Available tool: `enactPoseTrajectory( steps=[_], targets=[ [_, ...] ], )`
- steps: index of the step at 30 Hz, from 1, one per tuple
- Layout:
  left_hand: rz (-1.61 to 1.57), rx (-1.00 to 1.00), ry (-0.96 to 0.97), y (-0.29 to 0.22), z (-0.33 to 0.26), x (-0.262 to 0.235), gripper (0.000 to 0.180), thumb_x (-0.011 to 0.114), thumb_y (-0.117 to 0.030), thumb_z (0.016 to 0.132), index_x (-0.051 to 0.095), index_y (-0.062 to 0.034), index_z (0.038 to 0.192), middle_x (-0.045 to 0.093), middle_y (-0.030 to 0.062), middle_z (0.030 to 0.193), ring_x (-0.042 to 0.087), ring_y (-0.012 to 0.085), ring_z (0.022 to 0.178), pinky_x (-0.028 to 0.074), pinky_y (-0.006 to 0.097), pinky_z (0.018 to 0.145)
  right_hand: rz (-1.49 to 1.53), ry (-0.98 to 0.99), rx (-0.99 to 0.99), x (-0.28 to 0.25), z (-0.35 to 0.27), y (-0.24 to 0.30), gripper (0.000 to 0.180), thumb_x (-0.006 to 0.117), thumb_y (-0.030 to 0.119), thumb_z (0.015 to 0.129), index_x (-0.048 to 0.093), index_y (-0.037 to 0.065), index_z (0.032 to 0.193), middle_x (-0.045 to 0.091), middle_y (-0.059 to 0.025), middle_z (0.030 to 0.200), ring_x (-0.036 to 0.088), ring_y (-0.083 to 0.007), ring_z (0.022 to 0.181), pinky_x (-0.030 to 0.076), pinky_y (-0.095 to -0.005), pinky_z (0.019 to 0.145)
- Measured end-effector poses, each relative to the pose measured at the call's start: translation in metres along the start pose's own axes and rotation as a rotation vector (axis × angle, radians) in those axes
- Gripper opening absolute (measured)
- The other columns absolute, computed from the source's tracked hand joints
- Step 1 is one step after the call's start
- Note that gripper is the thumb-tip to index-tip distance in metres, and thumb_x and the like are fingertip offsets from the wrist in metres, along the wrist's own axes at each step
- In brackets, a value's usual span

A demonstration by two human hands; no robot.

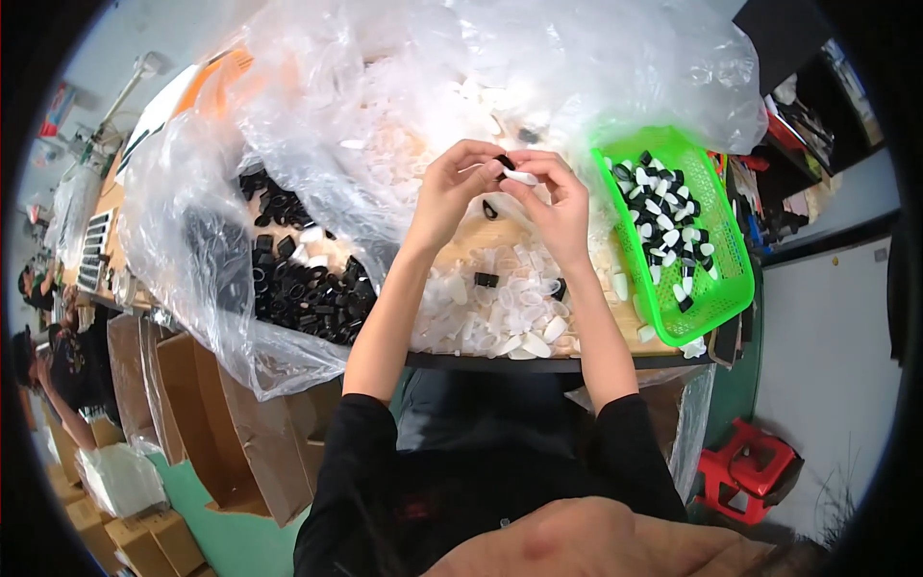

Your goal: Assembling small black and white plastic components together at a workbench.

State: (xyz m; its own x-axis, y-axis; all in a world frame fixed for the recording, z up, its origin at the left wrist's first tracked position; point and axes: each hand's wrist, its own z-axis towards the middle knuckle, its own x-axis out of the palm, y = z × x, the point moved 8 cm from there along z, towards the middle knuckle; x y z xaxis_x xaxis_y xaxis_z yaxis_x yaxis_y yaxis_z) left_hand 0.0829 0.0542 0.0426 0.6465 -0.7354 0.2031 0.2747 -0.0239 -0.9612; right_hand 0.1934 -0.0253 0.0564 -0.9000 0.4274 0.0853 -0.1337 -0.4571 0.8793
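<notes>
"Left hand (pixel 450 189) and right hand (pixel 558 197) nearly meet over the table (pixel 465 250) — what's in them?"

"Fingers are bent into 2 close pinches. Left has a small black piece (pixel 505 163), right a white piece (pixel 522 178), and the 2 parts touch at the fingertips."

"Just below?"

"A loose black ring (pixel 490 210), then a heap of white and clear pieces (pixel 519 310) toward the near edge."

"Either side?"

"Left, a pile of black pieces (pixel 312 293) amid clear plastic sheeting (pixel 183 245). Right, a green basket (pixel 736 260) holding black-and-white pieces (pixel 663 216)."

"Farther out?"

"A red stool (pixel 735 481) on the right — and an open cardboard box (pixel 207 413) on the left."
</notes>
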Motion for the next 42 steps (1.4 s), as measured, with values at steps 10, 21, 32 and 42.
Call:
enactPoseTrajectory(
  steps=[10,21,32,42],
  targets=[
    [-0.399,0.033,-0.085,0.019,-0.005,-0.009,0.022,0.055,-0.003,0.095,0.061,0.0024,0.115,0.064,0.012,0.109,0.064,0.0179,0.097,0.057,0.035,0.09,-0.469,-0.121,-0.187,0.0,-0.007,0.036,0.015,0.073,0.004,0.081,0.064,0.001,0.094,0.064,-0.0059,0.087,0.058,-0.0137,0.068,0.048,-0.0254,0.065],
    [-0.37,0.034,-0.071,0.015,-0.009,-0.008,0.024,0.053,-0.002,0.096,0.061,0.0022,0.118,0.063,0.0096,0.108,0.063,0.0161,0.099,0.057,0.034,0.09,-0.566,-0.096,-0.3,0.01,-0.008,0.042,0.015,0.072,0.001,0.08,0.059,0.001,0.088,0.063,-0.0072,0.083,0.057,-0.0155,0.066,0.047,-0.0274,0.061],
    [-0.254,0.06,-0.093,0.013,-0.008,-0.012,0.026,0.05,0.007,0.093,0.064,0.0022,0.115,0.058,0.0084,0.112,0.062,0.017,0.101,0.057,0.033,0.091,-0.57,-0.012,-0.286,0.011,-0.004,0.04,0.014,0.071,0.003,0.081,0.058,0.001,0.087,0.061,-0.007,0.08,0.055,-0.0166,0.069,0.045,-0.0282,0.063],
    [-0.076,0.111,-0.091,0.008,-0.009,-0.009,0.025,0.053,0.004,0.094,0.063,0.0034,0.116,0.058,0.0055,0.105,0.062,0.0138,0.097,0.055,0.03,0.09,-0.419,0.055,-0.137,0.007,0.002,0.017,0.017,0.071,0.005,0.083,0.058,0.003,0.094,0.06,-0.0066,0.095,0.058,-0.0145,0.08,0.049,-0.0268,0.072]
  ],
)
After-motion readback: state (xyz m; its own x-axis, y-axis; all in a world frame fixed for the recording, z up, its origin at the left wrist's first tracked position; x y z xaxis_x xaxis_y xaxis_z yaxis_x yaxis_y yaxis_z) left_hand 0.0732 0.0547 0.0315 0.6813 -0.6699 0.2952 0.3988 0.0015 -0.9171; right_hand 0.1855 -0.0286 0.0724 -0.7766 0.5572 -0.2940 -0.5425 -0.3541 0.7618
